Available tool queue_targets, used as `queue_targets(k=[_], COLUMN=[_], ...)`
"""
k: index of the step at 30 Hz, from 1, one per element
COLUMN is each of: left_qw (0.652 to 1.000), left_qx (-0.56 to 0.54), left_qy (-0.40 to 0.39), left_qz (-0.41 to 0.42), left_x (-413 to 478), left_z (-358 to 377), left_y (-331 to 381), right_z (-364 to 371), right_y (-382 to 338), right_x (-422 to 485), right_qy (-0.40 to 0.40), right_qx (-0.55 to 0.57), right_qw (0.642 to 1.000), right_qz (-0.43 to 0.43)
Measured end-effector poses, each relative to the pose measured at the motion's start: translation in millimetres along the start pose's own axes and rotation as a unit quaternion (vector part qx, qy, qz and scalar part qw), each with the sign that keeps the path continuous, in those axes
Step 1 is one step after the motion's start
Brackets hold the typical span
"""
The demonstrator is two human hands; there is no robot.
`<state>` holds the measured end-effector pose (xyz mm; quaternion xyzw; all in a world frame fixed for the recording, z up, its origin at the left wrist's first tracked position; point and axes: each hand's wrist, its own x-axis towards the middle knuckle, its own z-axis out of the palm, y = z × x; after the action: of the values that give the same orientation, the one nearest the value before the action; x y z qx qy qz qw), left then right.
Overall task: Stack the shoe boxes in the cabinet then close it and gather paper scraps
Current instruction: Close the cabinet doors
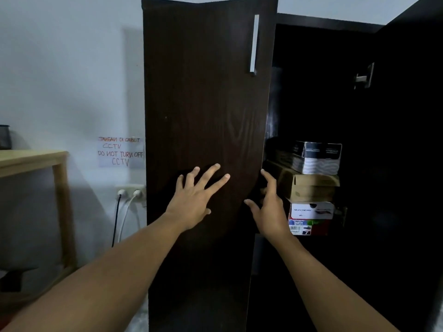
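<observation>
Three shoe boxes (314, 185) sit stacked inside the cabinet (323, 19), right of its left door (206, 104). Left of that door, a note (119, 152) hangs above a wall socket (131, 192), with a table (31, 159) further left.

The cabinet door (203, 104) is finished in dark wood grain, pretty matt, and its handle (254, 44) is done in brushed metal. The middle shoe box (311, 185) is left as plain brown cardboard, the top shoe box (318, 158) printed kinda glossy
</observation>
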<state>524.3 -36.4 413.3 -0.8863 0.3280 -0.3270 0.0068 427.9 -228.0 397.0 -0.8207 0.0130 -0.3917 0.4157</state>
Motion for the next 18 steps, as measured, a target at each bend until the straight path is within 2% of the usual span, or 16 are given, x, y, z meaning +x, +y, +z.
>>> queue_targets(k=[4, 12, 18], left_qw=[0.997, 0.992, 0.993], left_qx=[0.074, 0.110, 0.117], left_qy=[0.034, 0.054, 0.014], left_qz=[-0.004, -0.025, -0.029], left_x=[16, 42, 43], left_z=[32, 64, 59], left_y=[-6, -9, -5], right_z=[11, 29, 31], right_y=[26, 60, 52], right_x=[29, 78, 71], right_qy=[-0.037, -0.043, -0.053], right_qx=[-0.027, -0.014, -0.007], right_qw=[0.999, 0.999, 0.998], right_qz=[0.011, 0.016, 0.039])
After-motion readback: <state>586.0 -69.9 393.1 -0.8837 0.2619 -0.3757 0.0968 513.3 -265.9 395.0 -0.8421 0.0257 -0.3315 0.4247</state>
